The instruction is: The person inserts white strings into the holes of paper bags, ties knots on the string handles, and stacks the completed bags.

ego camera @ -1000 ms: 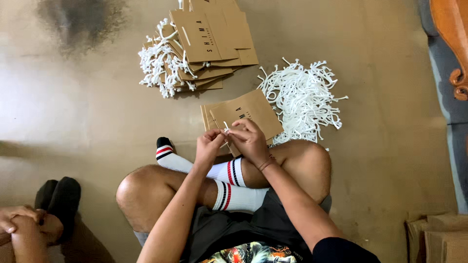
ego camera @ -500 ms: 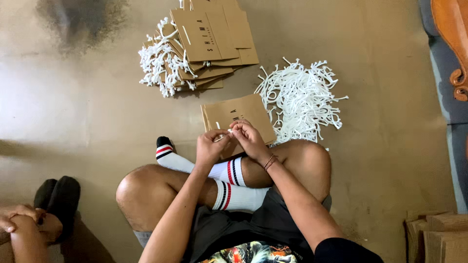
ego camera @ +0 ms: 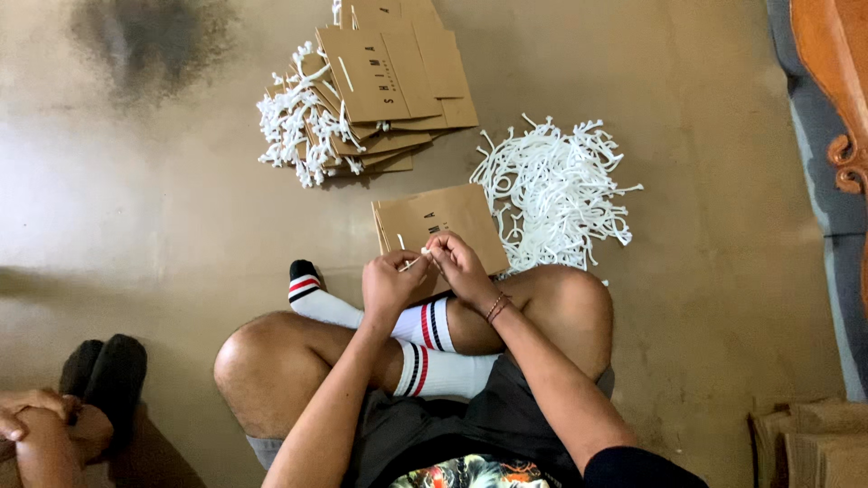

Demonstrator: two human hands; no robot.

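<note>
Brown polished floor point(ego camera: 136, 208), seen from above, with a person seated cross-legged upon it. At centre, a flat brown paper bag point(ego camera: 443, 221) lies on the floor against the person's shins, its near edge under the hands. The left hand point(ego camera: 391, 287) and right hand point(ego camera: 459, 264) meet over that edge, fingers curled and pinching a thin white cord point(ego camera: 414, 263) between them; the cord's far end is too small to trace. A beaded bracelet point(ego camera: 495, 307) circles the right wrist. Below the hands, two white socks point(ego camera: 425, 348) with red and dark stripes cross one another. Just beside the bag, to its right, lies a loose heap of white cord handles point(ego camera: 556, 190). Farther up, well apart from the hands, a fanned stack of finished bags point(ego camera: 384, 77) rests with white handles bunched at its left side. At lower left, another person's clasped hands point(ego camera: 32, 411) and dark socks point(ego camera: 108, 375) enter the view. Cardboard boxes point(ego camera: 809, 443) occupy the lower right corner; carved wooden furniture point(ego camera: 836, 81) stands at upper right.
</note>
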